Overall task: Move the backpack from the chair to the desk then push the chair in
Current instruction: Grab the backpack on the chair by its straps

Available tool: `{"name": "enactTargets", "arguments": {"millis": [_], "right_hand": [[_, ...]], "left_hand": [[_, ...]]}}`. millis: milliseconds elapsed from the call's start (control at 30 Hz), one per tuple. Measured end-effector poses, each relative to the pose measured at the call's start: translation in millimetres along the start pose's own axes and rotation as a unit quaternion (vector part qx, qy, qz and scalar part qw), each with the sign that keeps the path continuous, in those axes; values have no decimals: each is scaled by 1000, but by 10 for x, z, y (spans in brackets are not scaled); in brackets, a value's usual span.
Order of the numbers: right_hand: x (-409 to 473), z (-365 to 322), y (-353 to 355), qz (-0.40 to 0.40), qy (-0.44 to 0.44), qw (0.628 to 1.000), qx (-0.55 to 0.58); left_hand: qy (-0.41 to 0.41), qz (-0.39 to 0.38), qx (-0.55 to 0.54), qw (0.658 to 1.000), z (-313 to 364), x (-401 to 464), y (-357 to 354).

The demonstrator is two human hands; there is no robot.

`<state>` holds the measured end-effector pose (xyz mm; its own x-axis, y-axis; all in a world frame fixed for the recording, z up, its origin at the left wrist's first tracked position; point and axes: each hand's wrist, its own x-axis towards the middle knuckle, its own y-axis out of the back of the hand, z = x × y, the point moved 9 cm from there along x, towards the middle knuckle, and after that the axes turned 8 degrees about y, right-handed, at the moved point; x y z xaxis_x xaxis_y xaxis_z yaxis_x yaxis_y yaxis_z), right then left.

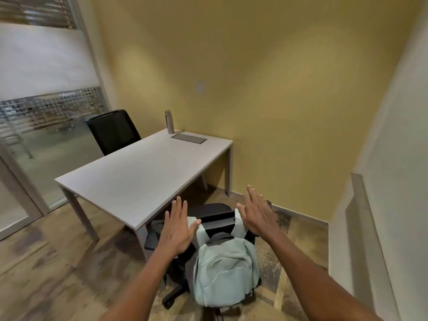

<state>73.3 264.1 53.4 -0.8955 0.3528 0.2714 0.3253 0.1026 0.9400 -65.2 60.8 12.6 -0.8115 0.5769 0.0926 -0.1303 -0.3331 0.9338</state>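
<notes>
- Your left hand (176, 230) is held out in front of you, palm down, fingers straight and spread, thumb out to the right; it grips nothing
- Your right hand (256, 213) is likewise flat and spread, tilted with its thumb edge downward, and it grips nothing
- The two hands flank the top of the backpack (225, 272), one on each side; the view does not settle whether either hand touches it
- The backpack is pale green with a grey top handle and hangs upright on the back of the chair (220, 218), its two shoulder straps looped over the top of the backrest
- The chair is black, stands on a wheeled base on the floor (46, 274), and faces the desk (139, 177); its seat lies partly under the near right corner of the desk
- The desk is a pale rectangular top on light metal legs, with its far short side against the yellow wall (254, 66)
- A metal bottle (169, 121) stands upright at the far end of the desk, just beside a flat grey hatch (188, 138) set into the top
- A second black chair (114, 130) stands at the far left side of the desk, in front of a glass partition (41, 89) with a frosted band
</notes>
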Motion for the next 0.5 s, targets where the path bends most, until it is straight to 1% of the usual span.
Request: {"name": "enactTargets", "arguments": {"millis": [100,167,333,500], "right_hand": [[-67,36,-138,-21,1,1000,6],[-131,28,-229,-44,-2,999,-1],[-210,-30,-223,-25,5,999,-31],[-198,-94,-236,-19,4,999,-25]], "left_hand": [[43,-21,22,999,-82,-23,-155],[49,-26,38,998,-91,-26,-183],[54,-32,50,997,-105,-8,-166],[46,-37,48,997,-158,-13,-99]]}}
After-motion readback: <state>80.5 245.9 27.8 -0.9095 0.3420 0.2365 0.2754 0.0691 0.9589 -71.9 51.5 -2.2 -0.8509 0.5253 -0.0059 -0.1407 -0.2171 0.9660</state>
